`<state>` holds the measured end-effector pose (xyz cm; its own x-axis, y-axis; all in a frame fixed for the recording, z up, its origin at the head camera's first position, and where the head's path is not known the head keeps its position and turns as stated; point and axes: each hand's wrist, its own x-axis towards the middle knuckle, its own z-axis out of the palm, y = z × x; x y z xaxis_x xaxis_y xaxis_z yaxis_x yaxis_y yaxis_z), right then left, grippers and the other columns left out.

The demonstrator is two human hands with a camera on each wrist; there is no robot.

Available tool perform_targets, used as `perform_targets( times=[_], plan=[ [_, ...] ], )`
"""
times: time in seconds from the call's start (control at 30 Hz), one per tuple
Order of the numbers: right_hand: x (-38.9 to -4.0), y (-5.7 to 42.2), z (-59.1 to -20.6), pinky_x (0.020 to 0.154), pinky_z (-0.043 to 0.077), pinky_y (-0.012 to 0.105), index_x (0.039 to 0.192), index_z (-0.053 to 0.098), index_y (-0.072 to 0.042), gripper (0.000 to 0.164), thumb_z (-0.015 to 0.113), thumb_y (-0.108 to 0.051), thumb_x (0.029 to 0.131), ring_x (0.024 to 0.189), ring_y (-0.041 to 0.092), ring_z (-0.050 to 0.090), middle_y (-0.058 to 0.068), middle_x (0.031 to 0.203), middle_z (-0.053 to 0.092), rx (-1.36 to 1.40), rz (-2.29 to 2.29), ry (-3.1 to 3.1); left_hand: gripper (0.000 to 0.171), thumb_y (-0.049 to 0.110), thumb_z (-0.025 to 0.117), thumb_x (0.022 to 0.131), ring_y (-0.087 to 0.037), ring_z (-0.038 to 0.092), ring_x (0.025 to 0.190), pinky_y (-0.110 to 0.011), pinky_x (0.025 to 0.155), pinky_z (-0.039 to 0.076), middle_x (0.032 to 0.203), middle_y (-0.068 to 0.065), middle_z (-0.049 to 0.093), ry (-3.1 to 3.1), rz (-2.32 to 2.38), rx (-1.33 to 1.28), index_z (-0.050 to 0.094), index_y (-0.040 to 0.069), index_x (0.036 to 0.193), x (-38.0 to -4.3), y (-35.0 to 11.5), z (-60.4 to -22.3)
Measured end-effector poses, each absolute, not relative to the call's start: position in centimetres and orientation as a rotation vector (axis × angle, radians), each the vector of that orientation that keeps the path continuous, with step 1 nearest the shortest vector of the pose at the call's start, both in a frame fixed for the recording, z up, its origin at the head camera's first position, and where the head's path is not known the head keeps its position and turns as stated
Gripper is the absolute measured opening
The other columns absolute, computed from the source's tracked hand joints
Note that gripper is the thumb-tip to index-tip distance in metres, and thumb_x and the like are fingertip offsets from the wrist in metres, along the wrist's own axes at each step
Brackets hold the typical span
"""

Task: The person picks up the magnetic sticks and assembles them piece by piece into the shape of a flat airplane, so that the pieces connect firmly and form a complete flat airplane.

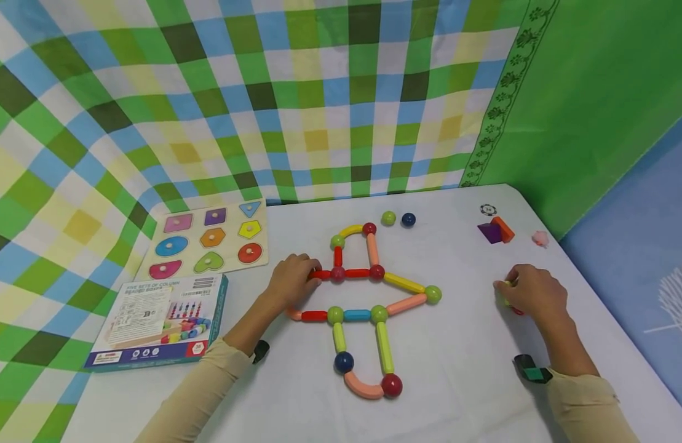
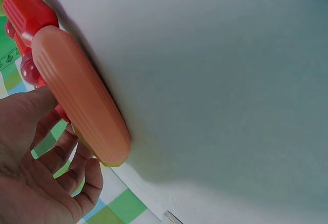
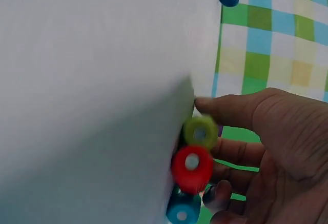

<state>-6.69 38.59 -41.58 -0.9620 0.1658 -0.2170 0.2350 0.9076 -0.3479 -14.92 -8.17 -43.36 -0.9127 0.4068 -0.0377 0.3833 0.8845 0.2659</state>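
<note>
On the white table lies a flat figure of coloured magnetic rods and balls. My left hand (image 1: 289, 282) pinches the red rod (image 1: 322, 274) at its upper left end. Below that hand, a curved salmon rod (image 2: 82, 93) joins another red rod (image 1: 314, 316); it looms large in the left wrist view. Far to the right, my right hand (image 1: 540, 294) has its thumb and fingers around loose rods lying side by side. The right wrist view shows their ends: a yellow-green rod (image 3: 201, 133), a red rod (image 3: 192, 169) and a blue rod (image 3: 183, 211).
A wooden shape puzzle (image 1: 232, 247) and a boxed bead set (image 1: 158, 320) lie at the left. Behind the figure sit a green ball (image 1: 388, 218) and a dark blue ball (image 1: 409, 219). Purple (image 1: 490, 232) and orange pieces (image 1: 504, 229) lie back right, near a small pink piece (image 1: 540, 239).
</note>
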Motion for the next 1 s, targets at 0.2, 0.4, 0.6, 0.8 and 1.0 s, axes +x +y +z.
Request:
perform_targets(
  times=[0.2, 0.4, 0.6, 0.8, 1.0],
  plan=[
    [-7.5, 36.8, -41.8, 0.054, 0.042, 0.035, 0.098, 0.063, -0.003, 0.037, 0.064, -0.039, 0.089, 0.072, 0.026, 0.052, 0.01, 0.081, 0.061, 0.257, -0.829, 2.946, 0.032, 0.026, 0.075, 0.082, -0.015, 0.049, 0.082, -0.03, 0.072, 0.046, 0.089, 0.002, 0.059, 2.967, 0.402, 0.625, 0.067, 0.018, 0.112, -14.9, -8.2, -43.2],
    [-9.2, 34.5, -42.8, 0.063, 0.053, 0.028, 0.107, 0.061, 0.001, 0.048, 0.064, -0.043, 0.088, 0.072, 0.021, 0.063, 0.01, 0.085, 0.067, 0.269, -1.478, 2.655, 0.032, 0.026, 0.076, 0.081, -0.015, 0.049, 0.082, -0.03, 0.072, 0.046, 0.089, 0.001, 0.059, 2.969, 0.414, 0.633, 0.068, 0.018, 0.111, -14.8, -8.3, -43.3],
    [-10.0, 33.2, -44.1, 0.07, 0.053, 0.024, 0.113, 0.058, 0.0, 0.051, 0.064, -0.044, 0.088, 0.078, 0.019, 0.067, 0.007, 0.09, 0.069, 0.353, -1.587, 2.493, 0.032, 0.026, 0.076, 0.081, -0.014, 0.049, 0.083, -0.03, 0.073, 0.047, 0.089, 0.002, 0.059, 2.955, 0.429, 0.624, 0.067, 0.018, 0.111, -14.9, -8.1, -43.7],
    [-10.1, 32.5, -44.8, 0.071, 0.053, 0.024, 0.111, 0.058, -0.002, 0.048, 0.064, -0.044, 0.088, 0.078, 0.019, 0.068, 0.009, 0.092, 0.069, 0.358, -1.622, 2.489, 0.036, 0.028, 0.076, 0.081, -0.015, 0.05, 0.086, -0.031, 0.075, 0.048, 0.095, 0.001, 0.058, 2.983, 0.436, 0.622, 0.065, 0.02, 0.114, -14.8, -8.0, -43.7],
    [-10.0, 32.5, -45.0, 0.072, 0.053, 0.024, 0.113, 0.057, -0.003, 0.048, 0.064, -0.043, 0.088, 0.079, 0.019, 0.068, 0.007, 0.093, 0.069, 0.383, -1.655, 2.464, 0.038, 0.033, 0.074, 0.082, -0.014, 0.049, 0.093, -0.031, 0.079, 0.048, 0.103, 0.002, 0.057, 3.044, 0.398, 0.824, 0.063, 0.021, 0.117, -13.1, -5.4, -42.5]
  ],
)
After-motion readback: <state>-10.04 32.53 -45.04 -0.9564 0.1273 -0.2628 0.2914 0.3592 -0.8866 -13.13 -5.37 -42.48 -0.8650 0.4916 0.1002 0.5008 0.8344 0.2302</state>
